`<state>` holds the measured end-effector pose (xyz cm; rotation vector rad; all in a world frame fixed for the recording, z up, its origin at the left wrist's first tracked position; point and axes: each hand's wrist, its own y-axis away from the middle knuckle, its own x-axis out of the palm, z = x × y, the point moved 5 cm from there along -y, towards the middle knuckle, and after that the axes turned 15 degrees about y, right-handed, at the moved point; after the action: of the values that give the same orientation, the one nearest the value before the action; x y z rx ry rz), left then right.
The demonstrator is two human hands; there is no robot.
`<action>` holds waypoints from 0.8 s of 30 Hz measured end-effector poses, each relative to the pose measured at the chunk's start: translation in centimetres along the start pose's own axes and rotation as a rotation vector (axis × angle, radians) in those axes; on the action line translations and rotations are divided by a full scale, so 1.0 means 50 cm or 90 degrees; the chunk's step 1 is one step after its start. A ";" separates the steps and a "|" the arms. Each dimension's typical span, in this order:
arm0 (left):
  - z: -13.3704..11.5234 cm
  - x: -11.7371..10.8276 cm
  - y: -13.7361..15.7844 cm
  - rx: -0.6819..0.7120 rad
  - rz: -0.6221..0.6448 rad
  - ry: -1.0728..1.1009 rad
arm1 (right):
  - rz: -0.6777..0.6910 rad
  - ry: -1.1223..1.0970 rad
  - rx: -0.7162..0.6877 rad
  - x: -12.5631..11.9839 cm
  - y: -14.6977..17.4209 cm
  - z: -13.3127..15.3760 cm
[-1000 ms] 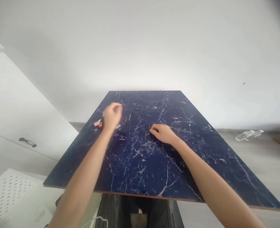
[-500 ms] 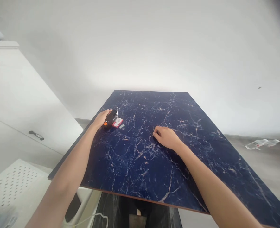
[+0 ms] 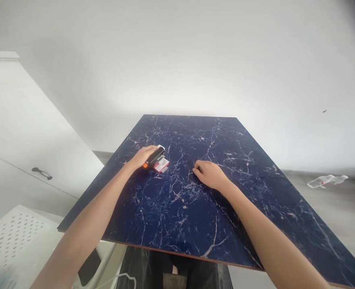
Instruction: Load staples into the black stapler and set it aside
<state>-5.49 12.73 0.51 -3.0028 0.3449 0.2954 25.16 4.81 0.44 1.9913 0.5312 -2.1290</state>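
Note:
On the left half of the dark blue marbled table (image 3: 180, 216), my left hand (image 3: 144, 155) is closed around a black stapler (image 3: 156, 155) with an orange end. Pressed close to its right side is a small red and white box (image 3: 161, 165). A small grey strip (image 3: 164, 169) lies at the box's near edge. My right hand (image 3: 208, 173) rests on the middle of the table with its fingers curled in. A dark patch shows by its fingertips; whether the fingers hold anything is hidden.
A white cabinet (image 3: 21, 120) with a dark handle (image 3: 41, 173) stands to the left. Below it is a white perforated panel (image 3: 15, 233). Clear plastic bottles (image 3: 327, 181) lie on the floor to the right. A pale wall rises behind the table.
My left hand has moved right and slightly nearer, with the stapler, the red and white box and the grey strip shifting along. The right hand has stayed in place.

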 end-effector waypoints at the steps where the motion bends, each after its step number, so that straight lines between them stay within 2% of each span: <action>1: -0.012 0.032 0.009 0.009 0.043 -0.027 | -0.001 0.001 0.000 0.000 0.000 0.000; 4: -0.052 0.120 0.042 0.082 0.148 -0.117 | 0.000 -0.007 0.010 -0.003 0.001 -0.003; 7: -0.085 0.168 0.072 0.140 0.192 -0.178 | -0.006 -0.049 0.025 -0.008 0.001 -0.005; 12: -0.133 0.170 0.108 0.257 0.094 -0.225 | -0.064 -0.140 -0.009 -0.023 0.003 0.014; 17: -0.136 0.178 0.127 0.301 0.048 -0.292 | -0.075 -0.204 -0.091 -0.024 0.010 0.058; 20: -0.135 0.179 0.130 0.340 0.045 -0.285 | -0.063 -0.214 -0.117 -0.019 0.013 0.076; 24: -0.136 0.180 0.134 0.392 0.083 -0.278 | -0.064 -0.224 -0.119 -0.013 0.013 0.082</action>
<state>2.79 3.46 4.79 -2.2455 0.4799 0.6937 21.65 2.62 1.18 1.4791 0.7452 -2.3206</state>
